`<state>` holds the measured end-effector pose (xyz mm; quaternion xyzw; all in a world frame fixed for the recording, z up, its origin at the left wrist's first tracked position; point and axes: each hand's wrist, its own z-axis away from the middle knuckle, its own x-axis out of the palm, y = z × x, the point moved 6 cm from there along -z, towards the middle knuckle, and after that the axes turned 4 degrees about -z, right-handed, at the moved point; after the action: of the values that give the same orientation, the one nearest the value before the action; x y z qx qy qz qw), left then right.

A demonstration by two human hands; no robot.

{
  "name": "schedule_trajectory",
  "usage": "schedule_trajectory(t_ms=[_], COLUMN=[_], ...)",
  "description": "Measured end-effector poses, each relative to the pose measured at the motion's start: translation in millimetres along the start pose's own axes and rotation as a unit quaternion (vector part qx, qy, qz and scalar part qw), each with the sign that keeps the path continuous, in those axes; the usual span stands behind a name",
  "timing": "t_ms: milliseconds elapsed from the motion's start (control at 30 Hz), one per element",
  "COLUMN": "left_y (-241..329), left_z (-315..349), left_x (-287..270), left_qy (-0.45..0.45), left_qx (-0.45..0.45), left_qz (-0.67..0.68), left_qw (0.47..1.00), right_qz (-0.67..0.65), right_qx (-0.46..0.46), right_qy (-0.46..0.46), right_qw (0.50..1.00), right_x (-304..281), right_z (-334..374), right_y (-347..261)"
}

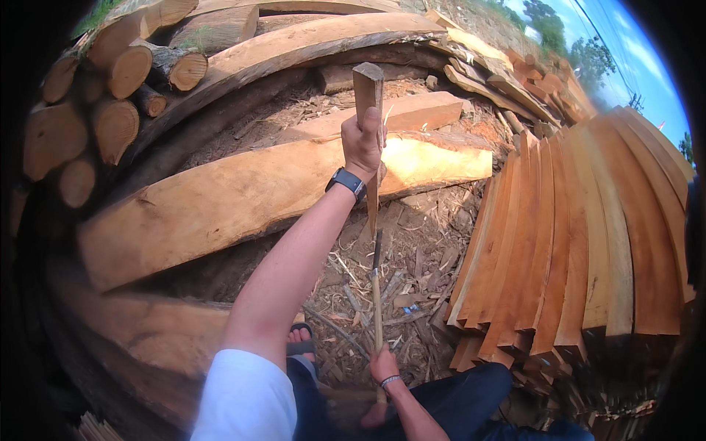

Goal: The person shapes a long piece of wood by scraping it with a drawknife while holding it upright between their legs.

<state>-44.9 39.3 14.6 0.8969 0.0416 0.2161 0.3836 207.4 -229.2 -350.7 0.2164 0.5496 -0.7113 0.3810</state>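
Note:
My left hand, with a watch on its wrist, is closed round a long squared piece of wood. This piece stands almost upright and narrows towards its lower end. Lower down, my right hand grips the pale wooden handle of a tool. A thin dark metal part tops that handle, close to the wood's lower tip; seen edge-on, its kind is unclear, and I cannot tell whether the two touch. Behind my left hand lies a wide sawn plank.
Stacked sawn boards rise on the right. Cut logs are piled at the left, and a long slab spans the back. Wood chips cover the ground. My sandalled foot is beside a lower timber.

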Motion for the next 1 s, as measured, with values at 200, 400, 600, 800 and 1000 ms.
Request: schedule_trajectory(t_ms=[200, 400, 600, 800, 1000], left_y=[0, -2, 6, 9, 16], left_z=[-1, -2, -4, -1, 2], left_x=[5, 2, 6, 17, 18], left_qy=[0.000, 0.020, 0.006, -0.011, -0.026], left_qx=[0.006, 0.013, 0.008, 0.004, -0.012], left_qz=[-0.016, -0.034, -0.099, -0.128, -0.134], left_qw=[1.000, 0.999, 0.995, 0.992, 0.991], right_qz=[-0.029, -0.065, -0.044, -0.065, -0.024], right_qx=[0.015, 0.015, 0.059, 0.011, 0.016], right_qy=[0.010, 0.010, -0.054, 0.058, -0.002], right_qw=[0.999, 0.998, 0.996, 0.996, 1.000], right_x=[-2, -9, 1, -14, 4], right_z=[-9, 0, -7, -7, -10], right_y=[4, -11, 6, -9, 15])
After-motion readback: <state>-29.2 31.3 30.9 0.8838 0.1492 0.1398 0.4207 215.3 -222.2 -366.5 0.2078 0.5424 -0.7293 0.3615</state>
